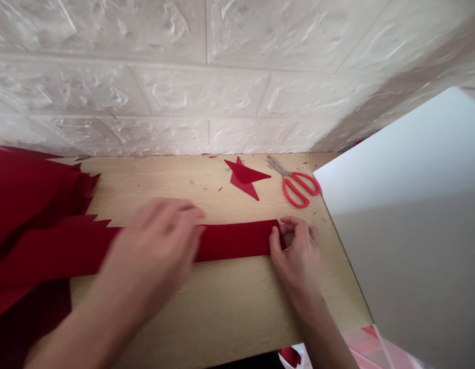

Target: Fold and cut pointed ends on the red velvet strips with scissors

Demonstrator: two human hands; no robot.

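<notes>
A wide dark red ribbon point(235, 241) lies across the wooden table, running left to right. At its right end, my right hand point(298, 251) is closed, thumb and fingers on the edge of the ribbon. My left hand point(156, 251) hovers over or rests on the middle of the ribbon; motion smears its fingers, so contact and grip are unclear. Beyond the ribbon lie red triangular offcuts point(247, 174), overlapping one another. To their right is a pair of scissors point(294, 182) with red handles, its blades pointing toward the wall.
Piled red ribbon point(33, 200) with pointed ends fills the left side. A white textured brick-pattern wall point(206, 92) borders the table point(222, 302) at the back. A large white panel point(406, 205) stands at the right. Pink and white plastic point(368, 348) shows at the lower right.
</notes>
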